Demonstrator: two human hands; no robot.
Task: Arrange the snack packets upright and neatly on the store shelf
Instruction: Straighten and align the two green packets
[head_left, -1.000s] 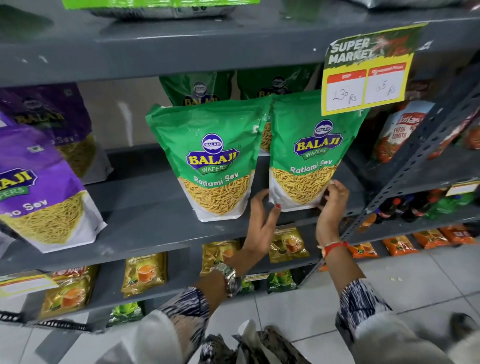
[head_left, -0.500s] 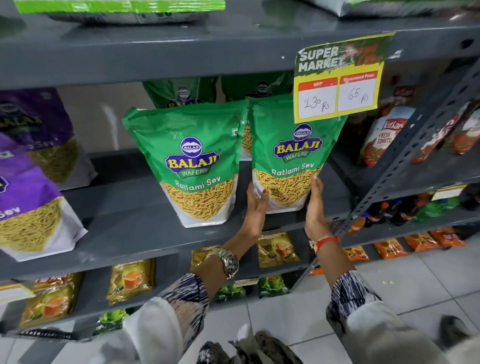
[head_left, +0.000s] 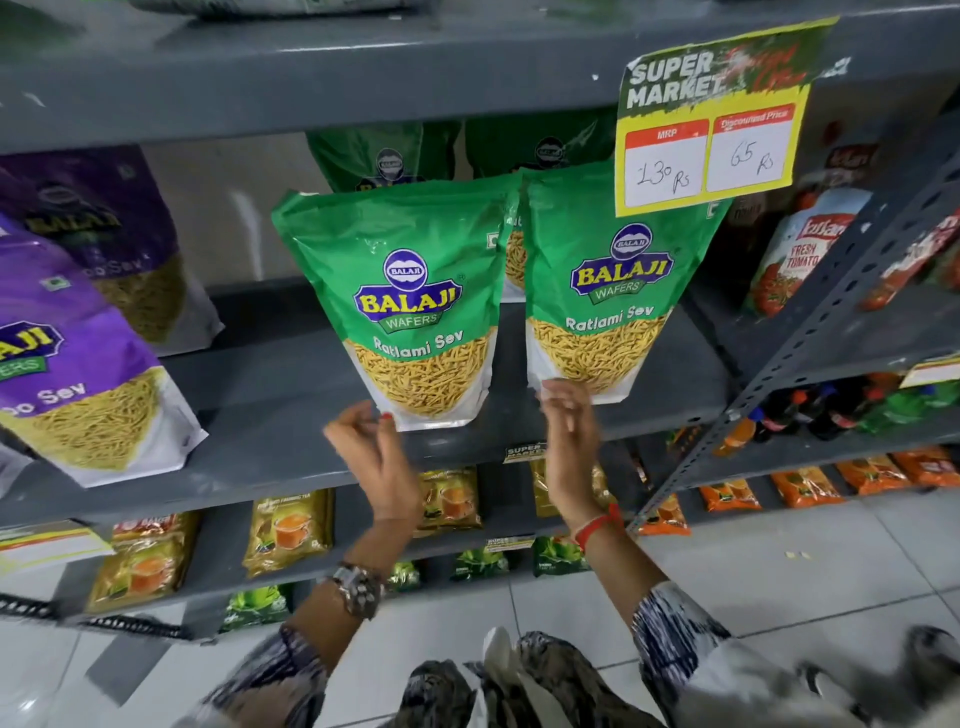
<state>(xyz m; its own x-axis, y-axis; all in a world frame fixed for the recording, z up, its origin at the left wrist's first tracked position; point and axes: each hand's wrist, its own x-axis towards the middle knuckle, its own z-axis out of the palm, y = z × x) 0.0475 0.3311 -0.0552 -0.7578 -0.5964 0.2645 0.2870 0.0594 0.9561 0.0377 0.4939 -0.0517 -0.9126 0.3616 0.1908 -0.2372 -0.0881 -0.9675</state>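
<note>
Two green Balaji Ratlami Sev packets stand upright side by side on the grey shelf (head_left: 260, 431): the left packet (head_left: 415, 291) and the right packet (head_left: 613, 275). More green packets (head_left: 374, 156) stand behind them, mostly hidden. My left hand (head_left: 376, 457) hovers at the left packet's bottom left corner with curled, spread fingers, holding nothing. My right hand (head_left: 569, 441) is blurred; its fingertips overlap the right packet's lower left corner, in the gap between the two packets. Two purple Balaji sev packets (head_left: 67, 374) lean at the shelf's left.
A yellow price sign (head_left: 711, 119) hangs from the shelf above, over the right packet's top. A slotted metal post (head_left: 810, 332) slants at the right, with tomato sauce pouches (head_left: 800, 254) and bottles (head_left: 831, 410) beyond it. Tea packets (head_left: 288, 530) fill the lower shelf.
Both hands let go of the right green packet's sides and shifted left. They now sit on either side of the left packet's base. The view has moved closer.
</note>
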